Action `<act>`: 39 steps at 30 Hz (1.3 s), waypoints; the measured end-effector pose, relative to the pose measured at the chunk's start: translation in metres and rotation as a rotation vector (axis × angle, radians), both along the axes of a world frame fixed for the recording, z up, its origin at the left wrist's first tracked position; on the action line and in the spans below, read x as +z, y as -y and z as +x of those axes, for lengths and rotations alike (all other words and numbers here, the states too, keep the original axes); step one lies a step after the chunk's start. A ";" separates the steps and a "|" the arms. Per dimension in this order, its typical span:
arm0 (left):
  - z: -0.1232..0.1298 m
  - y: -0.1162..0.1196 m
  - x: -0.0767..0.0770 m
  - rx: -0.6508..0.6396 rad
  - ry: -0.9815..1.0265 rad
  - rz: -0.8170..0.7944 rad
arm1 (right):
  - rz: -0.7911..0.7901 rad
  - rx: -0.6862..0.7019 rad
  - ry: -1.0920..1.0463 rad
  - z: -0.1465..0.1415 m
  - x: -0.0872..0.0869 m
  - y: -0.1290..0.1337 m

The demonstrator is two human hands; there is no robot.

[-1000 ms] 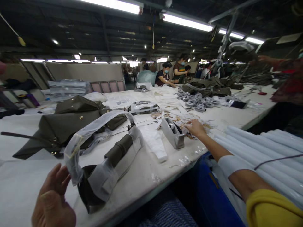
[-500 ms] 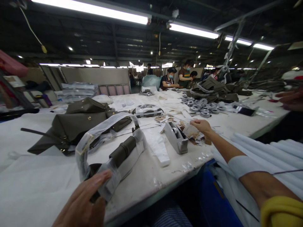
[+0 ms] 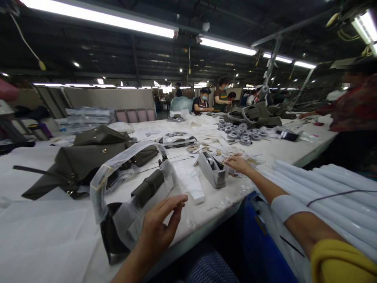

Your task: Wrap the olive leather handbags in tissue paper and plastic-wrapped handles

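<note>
My left hand (image 3: 160,225) is raised over the front of the table, its fingers stretched out and thumb apart, with nothing seen in it. Beside it lies an olive strap piece (image 3: 149,188), partly covered by translucent white wrapping. A handle wrapped in the same white material (image 3: 116,167) arches up behind. My right hand (image 3: 239,164) reaches out just right of the grey tape dispenser (image 3: 211,169), fingers extended over paper scraps. No held thing shows there. Folded white sheets (image 3: 190,181) lie left of the dispenser. An olive handbag (image 3: 85,163) rests on the left.
Grey rings (image 3: 235,131) and more olive bags (image 3: 256,114) are piled farther back. White rolls (image 3: 318,192) lie at the right, near a blue bin (image 3: 259,239). A co-worker (image 3: 353,98) stands at the right edge; others work at the back.
My left hand has let go of the wrapped strap piece and moved right. My right hand no longer shows the translucent piece and is nearer the dispenser. The view has turned right.
</note>
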State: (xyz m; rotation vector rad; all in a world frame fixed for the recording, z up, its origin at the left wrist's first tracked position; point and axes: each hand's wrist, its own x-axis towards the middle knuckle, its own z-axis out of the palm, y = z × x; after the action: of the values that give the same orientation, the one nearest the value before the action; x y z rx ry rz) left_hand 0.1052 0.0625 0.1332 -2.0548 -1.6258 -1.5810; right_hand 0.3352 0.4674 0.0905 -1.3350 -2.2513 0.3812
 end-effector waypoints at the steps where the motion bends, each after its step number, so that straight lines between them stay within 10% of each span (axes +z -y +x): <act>1: 0.000 0.000 -0.001 -0.002 -0.001 -0.004 | -0.008 0.000 -0.002 -0.001 -0.005 0.003; 6: 0.000 0.001 -0.004 -0.001 -0.017 -0.019 | -0.043 -0.050 -0.085 -0.002 -0.010 0.005; 18: -0.002 -0.022 -0.008 -0.029 0.202 -0.124 | -0.211 -0.063 -0.710 0.000 0.058 0.000; 30: 0.009 -0.091 0.021 -0.020 0.504 -0.210 | -1.008 0.482 -1.040 -0.068 0.073 0.139; 39: 0.002 -0.082 0.015 0.210 0.290 -0.198 | -1.039 0.581 -1.076 -0.103 0.052 0.214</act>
State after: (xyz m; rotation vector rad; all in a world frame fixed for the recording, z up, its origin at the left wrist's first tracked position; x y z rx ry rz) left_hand 0.1072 0.1440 0.1478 -1.7229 -2.0966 -1.7691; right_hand 0.2324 0.2534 0.1427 -0.4563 -1.3697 2.0690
